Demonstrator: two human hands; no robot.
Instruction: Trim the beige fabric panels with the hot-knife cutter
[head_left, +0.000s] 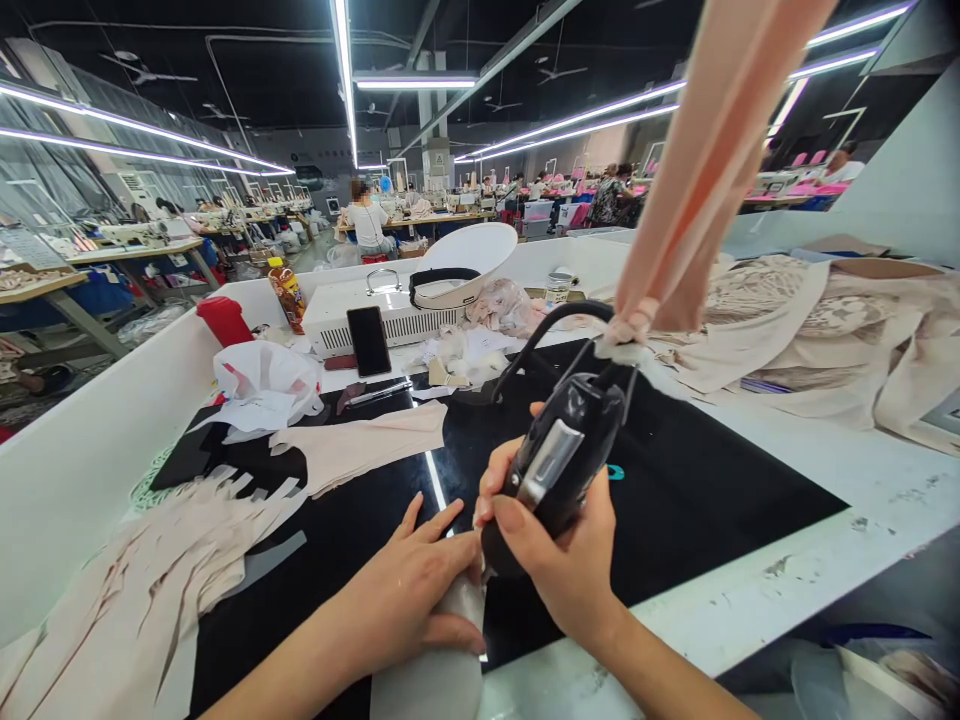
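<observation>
**Black tool held over a grey form**

The black tool [559,465] sits near the front middle of the counter [787,560], held tilted, its tip up and to the right. A silver plate shows on its side; no brand or writing can be read on it. A black cord [536,340] loops up from its top end, where a peach strip [705,170] hangs down and meets the tip.

The right hand [562,560] has its grip closed around the tool's lower body, thumb across the front. The left hand [412,590] lies with fingers spread and grip loose on a grey form [439,670], touching it just beside the tool's base.

Both rest over a black mat [675,490]. To the left lie beige cut pieces [150,580]. Farther back are a white bag [262,385], a phone [369,340] leaning on a white box [390,315], a red cup [223,320] and a bottle [287,292] whose label is too small to read. Lace fabric [817,330] is heaped at the right. Other people sit at distant benches.
</observation>
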